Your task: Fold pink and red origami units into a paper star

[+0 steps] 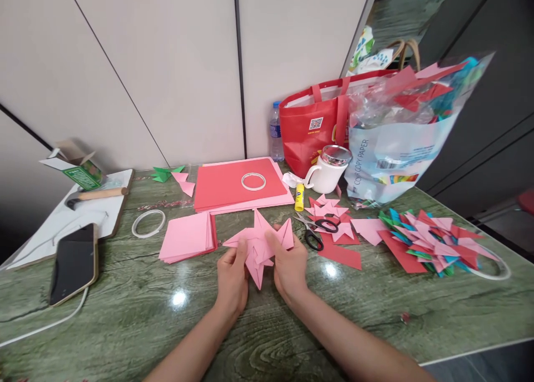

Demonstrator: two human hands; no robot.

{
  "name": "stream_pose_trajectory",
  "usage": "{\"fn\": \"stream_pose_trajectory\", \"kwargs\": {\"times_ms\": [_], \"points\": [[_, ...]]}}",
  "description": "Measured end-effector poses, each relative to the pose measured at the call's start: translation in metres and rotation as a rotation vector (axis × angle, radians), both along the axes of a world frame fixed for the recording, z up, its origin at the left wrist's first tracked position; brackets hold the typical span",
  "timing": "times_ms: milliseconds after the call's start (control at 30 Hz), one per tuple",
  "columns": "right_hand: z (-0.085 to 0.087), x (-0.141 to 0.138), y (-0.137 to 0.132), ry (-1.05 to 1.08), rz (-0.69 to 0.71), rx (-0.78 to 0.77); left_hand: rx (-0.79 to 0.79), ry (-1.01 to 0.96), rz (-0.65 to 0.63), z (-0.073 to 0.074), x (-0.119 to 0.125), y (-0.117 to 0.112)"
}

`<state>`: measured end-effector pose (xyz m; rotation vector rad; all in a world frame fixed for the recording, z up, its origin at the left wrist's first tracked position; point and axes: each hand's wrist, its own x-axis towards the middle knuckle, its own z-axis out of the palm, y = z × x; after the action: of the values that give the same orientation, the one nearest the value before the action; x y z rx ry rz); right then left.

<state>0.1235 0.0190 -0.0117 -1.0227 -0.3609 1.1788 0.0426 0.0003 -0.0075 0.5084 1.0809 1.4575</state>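
Both of my hands hold a pink folded paper star (259,240) with several points, a little above the green marble-patterned table (125,315). My left hand (232,276) grips its left side with the fingers pinched on the paper. My right hand (287,265) pinches its right side, thumb on top. A stack of pink paper squares (187,238) lies just left of the star. Black-handled scissors (315,231) lie just right of my right hand.
Red and pink sheets (237,190) with a tape ring (253,180) lie behind. A yellow glue stick (299,197), white mug (327,169), red bag (312,126), plastic paper bag (396,148), folded coloured pieces (429,240), a phone (74,262) and another tape ring (148,223) surround them.
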Motion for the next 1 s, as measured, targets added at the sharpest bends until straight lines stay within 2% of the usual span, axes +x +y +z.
{"fn": "stream_pose_trajectory", "kwargs": {"times_ms": [233, 633, 1000], "points": [[0.003, 0.0, -0.005, -0.024, 0.023, -0.024, 0.003, 0.068, 0.05, -0.005, -0.002, 0.001], [0.006, 0.001, -0.006, -0.042, 0.018, -0.005, 0.014, 0.228, 0.063, -0.009, -0.005, 0.002], [0.006, 0.001, -0.004, -0.049, 0.017, -0.007, 0.023, 0.261, 0.105, -0.011, -0.006, 0.002]]}}
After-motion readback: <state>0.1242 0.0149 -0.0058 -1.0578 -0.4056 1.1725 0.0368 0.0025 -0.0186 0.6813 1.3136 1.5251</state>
